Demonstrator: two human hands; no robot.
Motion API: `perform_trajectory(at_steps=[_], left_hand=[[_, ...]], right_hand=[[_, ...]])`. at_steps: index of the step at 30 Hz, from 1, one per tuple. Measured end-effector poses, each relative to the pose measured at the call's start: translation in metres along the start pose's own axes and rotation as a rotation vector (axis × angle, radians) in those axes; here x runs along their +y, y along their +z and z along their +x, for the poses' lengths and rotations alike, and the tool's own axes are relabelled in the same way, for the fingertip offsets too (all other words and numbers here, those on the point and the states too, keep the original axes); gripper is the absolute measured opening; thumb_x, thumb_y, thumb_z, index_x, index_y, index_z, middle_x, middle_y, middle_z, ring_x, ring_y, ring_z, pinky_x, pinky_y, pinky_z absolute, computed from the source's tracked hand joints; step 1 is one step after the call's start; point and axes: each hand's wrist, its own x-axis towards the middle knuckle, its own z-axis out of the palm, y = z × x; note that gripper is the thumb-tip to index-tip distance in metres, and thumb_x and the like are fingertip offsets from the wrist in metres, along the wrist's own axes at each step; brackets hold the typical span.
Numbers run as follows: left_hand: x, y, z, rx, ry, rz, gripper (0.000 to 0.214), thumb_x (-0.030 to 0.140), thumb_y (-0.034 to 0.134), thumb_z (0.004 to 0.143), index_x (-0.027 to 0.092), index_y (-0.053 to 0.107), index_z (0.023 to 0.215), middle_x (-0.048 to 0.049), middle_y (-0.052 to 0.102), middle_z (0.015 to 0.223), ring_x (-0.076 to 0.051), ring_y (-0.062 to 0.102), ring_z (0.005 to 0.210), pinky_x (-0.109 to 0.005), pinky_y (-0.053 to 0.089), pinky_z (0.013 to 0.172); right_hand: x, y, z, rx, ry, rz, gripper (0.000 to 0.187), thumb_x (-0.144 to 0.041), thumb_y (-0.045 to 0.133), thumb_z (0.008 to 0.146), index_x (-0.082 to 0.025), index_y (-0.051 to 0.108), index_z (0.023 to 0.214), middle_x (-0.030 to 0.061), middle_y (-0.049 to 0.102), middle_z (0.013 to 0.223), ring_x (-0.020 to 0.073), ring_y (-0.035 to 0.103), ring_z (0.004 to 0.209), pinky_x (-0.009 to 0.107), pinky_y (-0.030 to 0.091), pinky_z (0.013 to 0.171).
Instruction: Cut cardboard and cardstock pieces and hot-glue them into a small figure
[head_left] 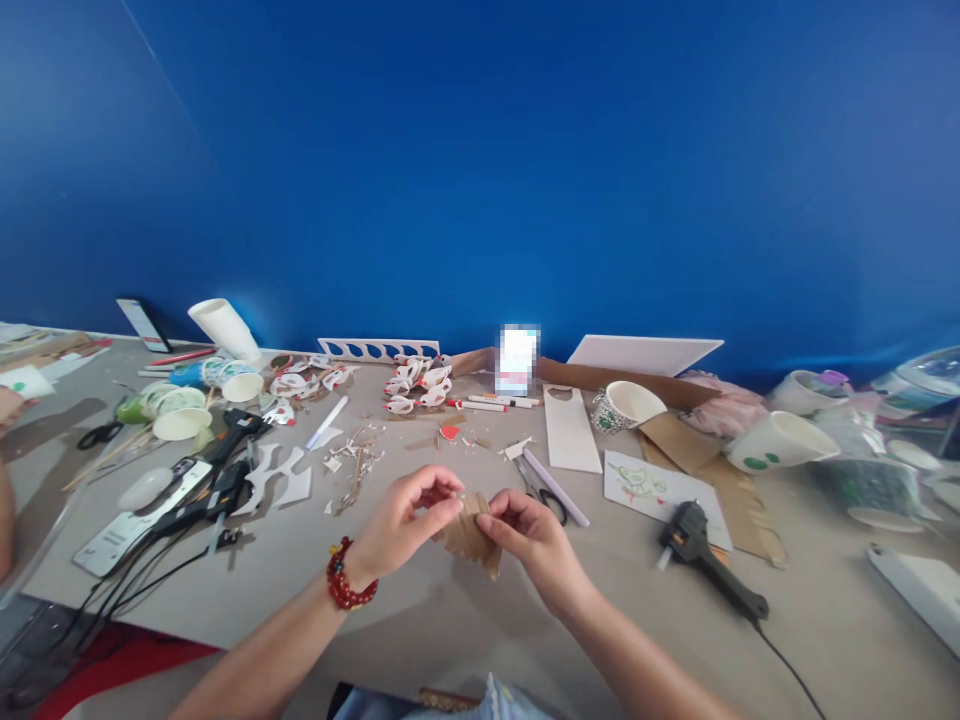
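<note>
1. In the head view, the person's right hand (531, 538) held a torn-edged piece of brown cardboard (469, 530), its fingers pinching the near right part.
2. The left hand (401, 515), a red bead bracelet (349, 580) at its wrist, had its fingers curled at the cardboard's upper left edge; I couldn't tell whether they gripped it or only touched it.
3. The cardboard was up between the two hands, over the near middle of the grey surface (562, 620).
4. Just past the right hand lay black-handled scissors (555, 503) and a lilac stick (555, 486), crowding that side, with a white board (571, 435) behind.
5. Farther right, a glue gun (697, 550) lay across a drawing (637, 483), its cord trailing off the near side.
6. Beyond the left hand I saw small scraps (358, 460) scattered about, and a heap of white-and-red cutouts (420, 383) farther back.
7. To the left, white offcuts (277, 480), cords and a phone (135, 525) cluttered the way; another person's hand (9, 405) showed at the edge.
</note>
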Motion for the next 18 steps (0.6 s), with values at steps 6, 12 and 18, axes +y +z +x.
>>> perform_trajectory(at_steps=[6, 12, 18], left_hand=[[-0.024, 0.007, -0.019, 0.056, -0.111, -0.068, 0.024, 0.04, 0.06, 0.083, 0.017, 0.06, 0.089, 0.0001, 0.058, 0.077, -0.014, 0.054, 0.072, -0.022, 0.045, 0.064], [-0.018, 0.011, -0.031, 0.088, 0.086, 0.265, 0.013, 0.028, 0.054, 0.085, 0.019, 0.055, 0.075, 0.0011, 0.052, 0.07, -0.013, 0.049, 0.068, -0.019, 0.032, 0.049], [-0.024, 0.015, -0.029, 0.061, 0.085, 0.258, 0.016, 0.026, 0.056, 0.082, 0.019, 0.051, 0.069, 0.0028, 0.046, 0.065, -0.012, 0.044, 0.064, -0.019, 0.03, 0.049]], right_hand=[[0.012, 0.013, -0.006, 0.056, -0.023, 0.044, 0.033, -0.045, 0.076, 0.074, -0.018, 0.057, 0.071, -0.0028, 0.056, 0.063, 0.0124, 0.052, 0.058, 0.023, 0.041, 0.056], [0.016, 0.008, -0.011, -0.004, -0.174, -0.201, 0.02, -0.038, 0.069, 0.083, -0.018, 0.065, 0.082, 0.0019, 0.063, 0.074, 0.0164, 0.057, 0.07, 0.027, 0.045, 0.065], [0.026, 0.0, -0.016, -0.018, -0.203, -0.25, 0.021, -0.037, 0.068, 0.084, -0.018, 0.063, 0.074, 0.0005, 0.062, 0.071, 0.0158, 0.056, 0.068, 0.026, 0.043, 0.065]])
